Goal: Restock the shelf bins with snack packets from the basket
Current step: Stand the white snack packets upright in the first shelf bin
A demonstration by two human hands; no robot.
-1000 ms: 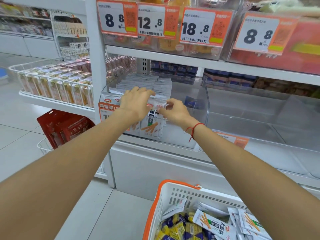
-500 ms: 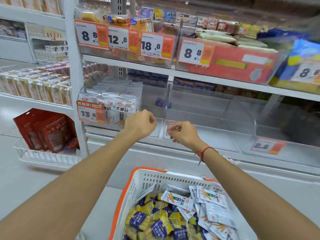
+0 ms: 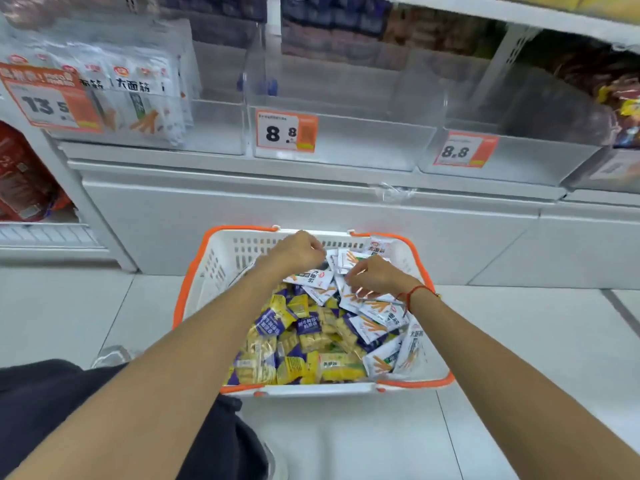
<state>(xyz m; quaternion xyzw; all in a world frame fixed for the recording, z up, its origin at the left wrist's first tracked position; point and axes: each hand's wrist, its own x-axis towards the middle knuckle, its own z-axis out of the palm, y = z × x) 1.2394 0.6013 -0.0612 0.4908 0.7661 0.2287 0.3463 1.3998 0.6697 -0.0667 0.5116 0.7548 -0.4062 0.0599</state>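
Observation:
A white basket with an orange rim stands on the floor below the shelf. White snack packets lie in its far and right part, yellow and purple packets in its near part. My left hand hovers with curled fingers at the far edge of the white packets; its grasp is hidden. My right hand curls its fingers onto a white packet. On the shelf, the left bin holds upright white packets. The middle bin and the right bin show no packets.
Orange price tags hang on the bin fronts. Red bags sit in a low rack at the left. A bin with colourful packets is at the far right. My dark trouser leg is at bottom left, on white floor tiles.
Both hands have left the left shelf bin and dropped into the basket onto the white packets. My view has tilted down from the shelves to the basket.

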